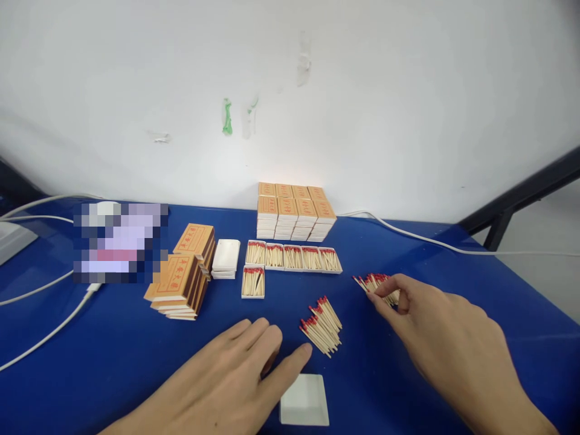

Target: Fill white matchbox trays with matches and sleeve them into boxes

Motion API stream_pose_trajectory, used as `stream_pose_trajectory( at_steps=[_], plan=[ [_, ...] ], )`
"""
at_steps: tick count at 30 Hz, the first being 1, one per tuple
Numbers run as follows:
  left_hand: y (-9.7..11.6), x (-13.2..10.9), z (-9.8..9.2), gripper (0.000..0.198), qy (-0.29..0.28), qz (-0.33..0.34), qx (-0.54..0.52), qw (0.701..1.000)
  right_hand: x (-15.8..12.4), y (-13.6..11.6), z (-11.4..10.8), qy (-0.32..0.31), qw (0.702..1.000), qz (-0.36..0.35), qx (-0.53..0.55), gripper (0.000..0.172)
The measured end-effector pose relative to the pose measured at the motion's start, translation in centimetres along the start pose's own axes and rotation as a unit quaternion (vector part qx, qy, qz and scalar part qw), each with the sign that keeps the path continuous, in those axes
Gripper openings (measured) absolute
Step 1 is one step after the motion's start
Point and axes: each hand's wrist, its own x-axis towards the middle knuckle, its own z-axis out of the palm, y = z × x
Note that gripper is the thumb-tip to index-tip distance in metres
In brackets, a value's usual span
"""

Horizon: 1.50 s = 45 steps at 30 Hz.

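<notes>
Pinching a small bunch of matches (378, 284) at two o'clock, the right hand (435, 329) grips light, brittle sticks, best taken mid-shaft; the left hand (235, 374) lies flat, empty, beside a white tray (304, 402).

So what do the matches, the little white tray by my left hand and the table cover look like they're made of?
Matches: pale wood sticks by the look, with matte red heads. Tray: probably thin white card, matte, with folded-up walls; plastic can't be ruled out. Table cover: looks like blue cloth, soft sheen and faint wrinkles.
</notes>
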Motion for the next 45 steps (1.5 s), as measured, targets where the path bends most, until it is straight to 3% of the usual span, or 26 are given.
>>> stream_pose_trajectory(
  at_steps=[8, 14, 20, 25, 33, 39, 45],
  plan=[
    [0.1, 0.0, -0.1, 0.068, 0.001, 0.006, 0.01, 1.0, 0.0, -0.1, -0.1, -0.008, 1.0, 0.01, 0.001, 0.027],
    [0.1, 0.2, -0.1, 0.07, -0.014, 0.009, 0.023, 1.0, 0.2, -0.1, -0.6, -0.015, 0.992, 0.0, 0.124, 0.036],
    [0.1, -0.2, -0.1, 0.069, -0.009, 0.012, 0.025, 1.0, -0.7, -1.4, -1.4, -0.152, 0.932, -0.082, 0.318, 0.036],
    [0.1, -0.4, 0.2, 0.072, 0.001, 0.007, 0.021, 1.0, -1.5, -2.5, -1.4, -0.209, 0.91, -0.098, 0.344, 0.032],
    [0.0, 0.0, 0.5, 0.07, 0.037, 0.012, 0.012, 0.999, -1.4, -2.7, -1.2, -0.161, 0.915, -0.1, 0.357, 0.032],
    [0.2, 0.0, 0.5, 0.064, 0.05, 0.018, 0.04, 0.998, -1.5, -3.2, -0.7, -0.136, 0.918, -0.087, 0.363, 0.042],
    [0.4, 0.1, 0.0, 0.058, 0.071, 0.027, 0.049, 0.996, -0.3, -1.3, -0.4, -0.016, 0.971, -0.02, 0.24, 0.045]
  ],
)
